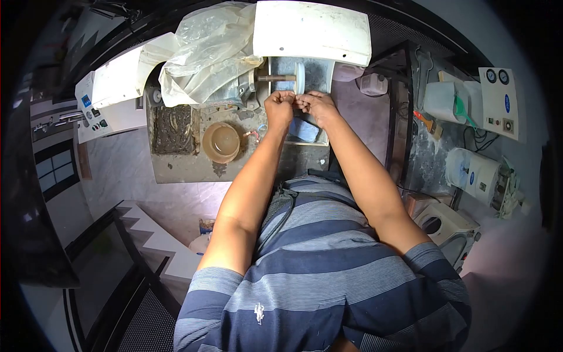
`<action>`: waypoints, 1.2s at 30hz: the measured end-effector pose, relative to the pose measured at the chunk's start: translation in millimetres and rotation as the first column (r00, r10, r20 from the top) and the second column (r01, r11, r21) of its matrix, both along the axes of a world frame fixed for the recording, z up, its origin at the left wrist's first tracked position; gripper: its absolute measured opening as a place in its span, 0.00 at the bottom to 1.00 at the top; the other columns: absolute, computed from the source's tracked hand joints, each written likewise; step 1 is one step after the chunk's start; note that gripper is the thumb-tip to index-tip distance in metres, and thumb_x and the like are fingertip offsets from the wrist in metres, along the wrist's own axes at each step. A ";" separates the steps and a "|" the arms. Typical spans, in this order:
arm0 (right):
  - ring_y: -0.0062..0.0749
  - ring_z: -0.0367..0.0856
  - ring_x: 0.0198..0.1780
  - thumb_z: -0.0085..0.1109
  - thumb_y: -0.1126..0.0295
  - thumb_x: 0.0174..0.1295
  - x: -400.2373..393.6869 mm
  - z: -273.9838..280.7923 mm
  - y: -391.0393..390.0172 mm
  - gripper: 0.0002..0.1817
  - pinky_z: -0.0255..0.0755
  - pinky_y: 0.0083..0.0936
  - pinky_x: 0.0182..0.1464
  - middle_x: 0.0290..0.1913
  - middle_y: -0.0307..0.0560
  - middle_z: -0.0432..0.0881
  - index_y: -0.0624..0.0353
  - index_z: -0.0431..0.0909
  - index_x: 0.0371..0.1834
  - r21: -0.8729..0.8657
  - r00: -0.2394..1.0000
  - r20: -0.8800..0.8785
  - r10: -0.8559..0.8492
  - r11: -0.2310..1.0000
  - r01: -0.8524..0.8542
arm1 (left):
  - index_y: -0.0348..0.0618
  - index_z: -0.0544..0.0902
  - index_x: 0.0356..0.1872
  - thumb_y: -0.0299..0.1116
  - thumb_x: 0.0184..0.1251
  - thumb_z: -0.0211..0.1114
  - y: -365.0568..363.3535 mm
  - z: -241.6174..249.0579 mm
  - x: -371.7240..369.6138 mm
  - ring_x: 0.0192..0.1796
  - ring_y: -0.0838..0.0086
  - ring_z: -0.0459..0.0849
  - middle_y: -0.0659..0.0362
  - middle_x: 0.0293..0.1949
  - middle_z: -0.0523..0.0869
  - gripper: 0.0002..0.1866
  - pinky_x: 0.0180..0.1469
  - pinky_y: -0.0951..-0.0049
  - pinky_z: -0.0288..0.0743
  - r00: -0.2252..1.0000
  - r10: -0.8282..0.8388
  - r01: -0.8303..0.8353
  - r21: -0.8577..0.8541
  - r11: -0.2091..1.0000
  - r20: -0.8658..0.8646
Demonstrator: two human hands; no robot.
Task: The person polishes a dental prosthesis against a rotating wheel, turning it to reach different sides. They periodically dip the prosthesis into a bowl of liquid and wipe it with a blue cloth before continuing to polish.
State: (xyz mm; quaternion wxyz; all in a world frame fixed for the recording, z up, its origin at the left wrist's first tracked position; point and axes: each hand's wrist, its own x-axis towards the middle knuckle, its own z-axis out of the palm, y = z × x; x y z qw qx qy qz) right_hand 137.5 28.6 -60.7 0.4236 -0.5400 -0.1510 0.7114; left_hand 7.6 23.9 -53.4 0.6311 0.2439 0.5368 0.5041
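My left hand (279, 107) and my right hand (316, 105) are held together in front of a white polishing wheel (299, 78) that sits on a metal spindle (277, 78) under a white hood (312, 30). The fingertips of both hands pinch a small pale object right below the wheel; it is too small to identify. Both arms reach forward over my blue striped shirt (316, 264).
A tan bowl (221, 141) and a dirty tray (172, 129) sit on the bench left of the hands. Crumpled clear plastic (205, 53) covers the motor. A control box (94, 108) stands at far left, white machines (476, 170) and a gauge panel (499, 100) at right.
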 end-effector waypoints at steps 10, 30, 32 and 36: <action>0.23 0.78 0.27 0.62 0.77 0.60 -4.3 -2.1 3.8 0.02 0.70 0.18 0.27 0.31 0.45 0.83 0.63 0.78 0.32 -0.055 1.000 0.001 0.024 0.998 -0.024 | 0.30 0.77 0.37 0.18 0.68 0.56 -5.0 3.7 0.2 0.32 0.71 0.84 0.51 0.33 0.84 0.02 0.37 0.72 0.81 0.995 0.045 -0.045 -0.003 0.999 0.090; 0.25 0.79 0.34 0.59 0.76 0.63 -2.1 -9.7 2.6 0.03 0.72 0.20 0.35 0.34 0.43 0.82 0.63 0.78 0.37 -0.079 0.990 -0.138 0.014 0.997 -0.026 | 0.29 0.78 0.35 0.20 0.68 0.57 -1.7 6.4 2.4 0.30 0.71 0.85 0.52 0.30 0.84 0.04 0.33 0.74 0.80 0.999 0.027 -0.027 0.003 1.000 -0.039; 0.23 0.78 0.32 0.59 0.76 0.63 -3.9 3.2 -2.2 0.03 0.71 0.20 0.33 0.33 0.43 0.82 0.64 0.79 0.36 -0.063 0.995 -0.093 0.025 0.998 -0.031 | 0.28 0.78 0.36 0.20 0.68 0.55 -3.0 5.5 -0.8 0.31 0.66 0.85 0.48 0.32 0.84 0.05 0.34 0.71 0.82 0.983 0.086 -0.071 -0.096 0.993 0.163; 0.23 0.78 0.27 0.61 0.77 0.61 -7.0 6.9 -3.5 0.03 0.72 0.18 0.28 0.32 0.43 0.83 0.65 0.79 0.34 -0.018 0.999 -0.031 -0.010 1.000 0.009 | 0.26 0.77 0.38 0.18 0.67 0.53 -3.5 5.4 -10.2 0.31 0.63 0.86 0.46 0.33 0.84 0.05 0.38 0.68 0.84 0.916 0.106 -0.054 -0.142 0.988 0.386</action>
